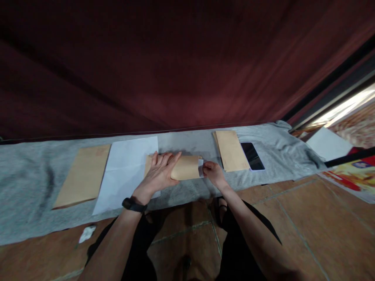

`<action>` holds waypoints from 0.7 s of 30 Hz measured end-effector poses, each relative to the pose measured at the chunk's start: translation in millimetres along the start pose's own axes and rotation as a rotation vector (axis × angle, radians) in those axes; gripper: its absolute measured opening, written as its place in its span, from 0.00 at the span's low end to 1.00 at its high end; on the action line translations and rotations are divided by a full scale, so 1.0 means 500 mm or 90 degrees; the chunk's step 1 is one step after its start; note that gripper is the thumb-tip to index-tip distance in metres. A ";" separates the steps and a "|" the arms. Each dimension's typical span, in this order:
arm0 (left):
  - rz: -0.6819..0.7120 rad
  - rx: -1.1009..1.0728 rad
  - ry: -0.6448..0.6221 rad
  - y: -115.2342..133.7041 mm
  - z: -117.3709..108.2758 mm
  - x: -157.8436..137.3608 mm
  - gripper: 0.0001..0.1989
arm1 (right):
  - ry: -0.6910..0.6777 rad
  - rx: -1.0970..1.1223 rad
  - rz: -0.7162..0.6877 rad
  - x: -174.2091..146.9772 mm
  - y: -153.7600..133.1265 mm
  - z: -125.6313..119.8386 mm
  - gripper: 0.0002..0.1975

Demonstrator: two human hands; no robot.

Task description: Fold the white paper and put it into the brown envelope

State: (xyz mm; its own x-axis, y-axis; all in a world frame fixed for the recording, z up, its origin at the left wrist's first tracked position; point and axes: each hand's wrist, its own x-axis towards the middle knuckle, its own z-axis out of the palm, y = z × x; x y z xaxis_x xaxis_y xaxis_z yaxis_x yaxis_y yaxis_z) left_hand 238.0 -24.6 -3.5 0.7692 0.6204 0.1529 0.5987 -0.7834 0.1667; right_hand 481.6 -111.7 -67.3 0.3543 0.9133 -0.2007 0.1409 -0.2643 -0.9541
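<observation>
A brown paper envelope (186, 168) lies crosswise in front of me on the grey cloth. My left hand (160, 168) spreads over its left part, palm down, with the thumb apart from the fingers. Out of the envelope's right end sticks a strip of white paper (200, 168). My right hand (215, 173) pinches the outer edge of that paper. How far the paper reaches inside the envelope is hidden. Just left of my left hand are white paper sheets (123, 171), partly under the envelope's left end.
Another brown envelope (83, 173) lies at the far left. Right of my hands are a small stack of brown envelopes (233, 150) and a phone (252, 156). Grey cloth (26, 187) covers the narrow surface; a dark red curtain (187, 70) hangs behind it. Crumpled white tissue (87, 233) lies on the tiles.
</observation>
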 end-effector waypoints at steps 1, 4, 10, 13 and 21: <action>-0.003 0.002 -0.001 0.001 -0.001 0.000 0.57 | 0.007 -0.009 -0.005 0.000 -0.002 -0.003 0.06; -0.004 0.007 0.003 0.006 0.000 0.002 0.57 | 0.030 -0.048 -0.033 0.000 -0.009 -0.009 0.07; 0.002 0.012 0.015 0.007 0.004 0.005 0.56 | 0.055 -0.042 -0.034 -0.002 -0.009 0.006 0.07; 0.000 0.010 0.016 0.006 0.005 0.005 0.56 | 0.040 -0.015 -0.012 -0.001 -0.005 0.014 0.06; 0.021 0.001 0.005 0.005 0.002 0.009 0.55 | 0.001 0.054 0.029 0.000 -0.004 0.018 0.04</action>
State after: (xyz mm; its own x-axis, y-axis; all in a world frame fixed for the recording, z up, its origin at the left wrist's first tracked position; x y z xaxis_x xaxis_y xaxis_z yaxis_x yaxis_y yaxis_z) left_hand 243.0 -23.9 -3.3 0.7871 0.5941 0.1658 0.5729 -0.8038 0.1601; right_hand 472.9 -108.1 -67.4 0.3594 0.9006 -0.2444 0.0458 -0.2786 -0.9593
